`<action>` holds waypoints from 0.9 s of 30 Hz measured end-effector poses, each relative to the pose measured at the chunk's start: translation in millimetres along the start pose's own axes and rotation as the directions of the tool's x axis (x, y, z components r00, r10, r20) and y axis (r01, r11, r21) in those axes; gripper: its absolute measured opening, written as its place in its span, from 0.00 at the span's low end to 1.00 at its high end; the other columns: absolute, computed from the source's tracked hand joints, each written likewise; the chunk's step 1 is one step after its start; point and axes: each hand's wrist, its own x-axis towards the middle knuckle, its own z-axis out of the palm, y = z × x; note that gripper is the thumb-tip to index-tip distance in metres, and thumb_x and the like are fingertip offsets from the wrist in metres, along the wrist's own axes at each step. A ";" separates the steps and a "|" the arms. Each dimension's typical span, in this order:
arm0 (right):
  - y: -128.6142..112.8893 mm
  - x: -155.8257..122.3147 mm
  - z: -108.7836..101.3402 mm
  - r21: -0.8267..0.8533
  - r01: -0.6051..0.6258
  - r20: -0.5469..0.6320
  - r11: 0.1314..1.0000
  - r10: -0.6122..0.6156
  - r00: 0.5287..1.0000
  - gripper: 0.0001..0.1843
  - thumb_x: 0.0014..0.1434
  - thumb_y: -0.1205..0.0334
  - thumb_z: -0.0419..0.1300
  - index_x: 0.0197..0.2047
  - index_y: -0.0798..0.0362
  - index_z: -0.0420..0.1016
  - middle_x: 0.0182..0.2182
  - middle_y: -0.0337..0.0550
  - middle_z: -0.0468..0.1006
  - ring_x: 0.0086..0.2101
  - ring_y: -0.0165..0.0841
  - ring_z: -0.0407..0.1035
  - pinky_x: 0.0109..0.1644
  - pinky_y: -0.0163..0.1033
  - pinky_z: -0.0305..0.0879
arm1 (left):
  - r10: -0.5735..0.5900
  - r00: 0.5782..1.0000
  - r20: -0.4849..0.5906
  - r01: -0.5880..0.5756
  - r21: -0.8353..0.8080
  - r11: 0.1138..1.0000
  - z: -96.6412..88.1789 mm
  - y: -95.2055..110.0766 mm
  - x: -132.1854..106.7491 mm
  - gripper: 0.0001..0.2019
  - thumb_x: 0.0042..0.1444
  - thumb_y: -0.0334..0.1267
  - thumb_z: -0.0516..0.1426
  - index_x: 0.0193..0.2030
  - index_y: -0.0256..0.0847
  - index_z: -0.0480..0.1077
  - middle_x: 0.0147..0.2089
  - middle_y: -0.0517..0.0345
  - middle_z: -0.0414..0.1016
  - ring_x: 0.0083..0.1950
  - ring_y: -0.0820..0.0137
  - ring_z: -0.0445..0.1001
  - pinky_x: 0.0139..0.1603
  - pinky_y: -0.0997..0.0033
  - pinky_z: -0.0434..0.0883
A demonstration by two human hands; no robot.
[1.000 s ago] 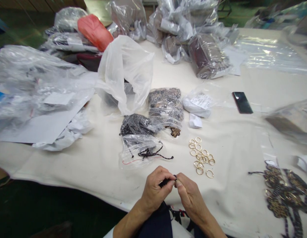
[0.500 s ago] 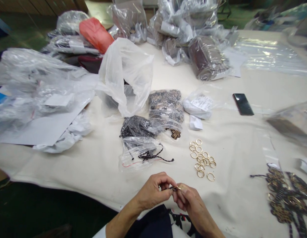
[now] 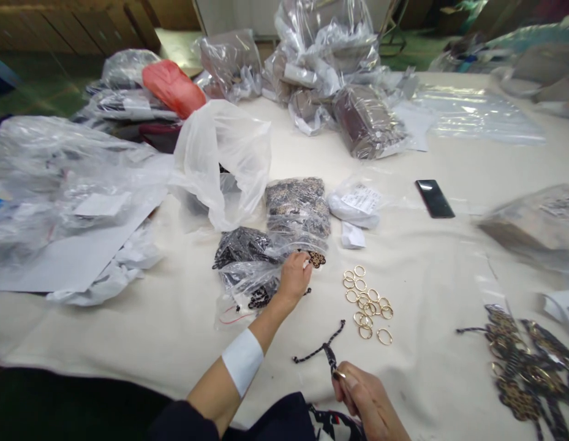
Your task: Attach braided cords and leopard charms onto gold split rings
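Observation:
My left hand (image 3: 294, 278) reaches forward to the clear bags in the middle of the table, and its fingertips pinch a leopard-print strap piece (image 3: 316, 259) that pokes from a bag of leopard-print pieces (image 3: 299, 205). My right hand (image 3: 357, 392) stays near the table's front edge, pinched on one end of a black striped cord (image 3: 321, 348) that carries a gold ring; the rest of the cord lies on the cloth. A loose pile of gold rings (image 3: 364, 300) lies between the hands, to the right. A bag of black cords (image 3: 247, 285) sits under my left wrist.
A white-cloth table (image 3: 174, 324) carries a white plastic bag (image 3: 224, 156), many clear packed bags at the left and back, a red bag (image 3: 173, 87), a black phone (image 3: 433, 198) and a heap of finished straps (image 3: 523, 367) at the right edge.
My left hand let go of the cord and reached forward to the leopard-print piece. My right hand kept the cord, which now trails on the cloth. The view tilted slightly.

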 end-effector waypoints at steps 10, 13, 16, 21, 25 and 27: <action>4.8 2.2 -0.4 -0.002 0.022 -0.020 1.000 -0.022 1.000 0.25 0.64 0.47 0.35 0.24 0.51 0.59 0.19 0.36 0.59 0.24 0.31 0.57 0.29 0.35 0.53 | -0.163 0.986 -0.031 0.165 0.070 0.984 33.3 -7.6 22.1 0.04 0.48 0.34 0.58 0.30 0.36 0.68 0.37 0.49 0.70 0.43 0.60 0.70 0.46 0.60 0.65; 5.5 2.6 -7.8 0.048 0.013 -0.075 0.999 -0.009 0.997 0.25 0.63 0.46 0.37 0.24 0.52 0.61 0.19 0.36 0.58 0.23 0.30 0.56 0.28 0.36 0.52 | -0.126 0.992 0.015 0.126 -0.058 0.990 20.9 -1.9 10.1 0.04 0.52 0.34 0.55 0.30 0.37 0.67 0.34 0.55 0.71 0.40 0.67 0.70 0.43 0.67 0.66; 6.2 3.6 -17.2 0.162 -0.052 -0.169 0.986 0.079 0.982 0.25 0.63 0.46 0.38 0.25 0.53 0.62 0.18 0.35 0.58 0.21 0.29 0.54 0.25 0.35 0.52 | -0.089 0.987 0.132 0.115 -0.202 0.973 0.9 7.5 -19.9 0.07 0.57 0.37 0.50 0.36 0.36 0.65 0.33 0.57 0.73 0.33 0.72 0.72 0.33 0.74 0.68; -1.8 11.2 -25.5 0.178 -0.027 -0.454 0.984 0.107 0.885 0.23 0.63 0.46 0.42 0.32 0.54 0.67 0.24 0.40 0.67 0.22 0.30 0.62 0.25 0.37 0.62 | 0.074 0.945 0.319 0.044 -0.347 0.937 -31.7 29.1 -78.2 0.07 0.53 0.33 0.53 0.37 0.37 0.71 0.30 0.56 0.72 0.31 0.72 0.71 0.31 0.75 0.66; -18.0 18.3 -14.6 0.064 -0.057 -0.575 0.996 0.084 0.814 0.21 0.63 0.47 0.43 0.35 0.54 0.67 0.30 0.42 0.72 0.19 0.27 0.63 0.24 0.37 0.65 | 0.118 0.924 0.364 0.022 -0.358 0.933 -42.4 45.4 -106.8 0.09 0.49 0.29 0.57 0.37 0.38 0.73 0.29 0.58 0.72 0.29 0.73 0.68 0.31 0.75 0.64; -25.0 20.3 -4.9 0.099 -0.032 -0.545 0.995 0.081 0.835 0.21 0.63 0.47 0.43 0.33 0.53 0.66 0.30 0.42 0.71 0.22 0.29 0.65 0.26 0.37 0.69 | 0.079 0.937 0.340 0.066 -0.396 0.916 -42.6 49.0 -116.0 0.08 0.48 0.29 0.58 0.36 0.37 0.72 0.27 0.59 0.71 0.27 0.74 0.67 0.29 0.77 0.63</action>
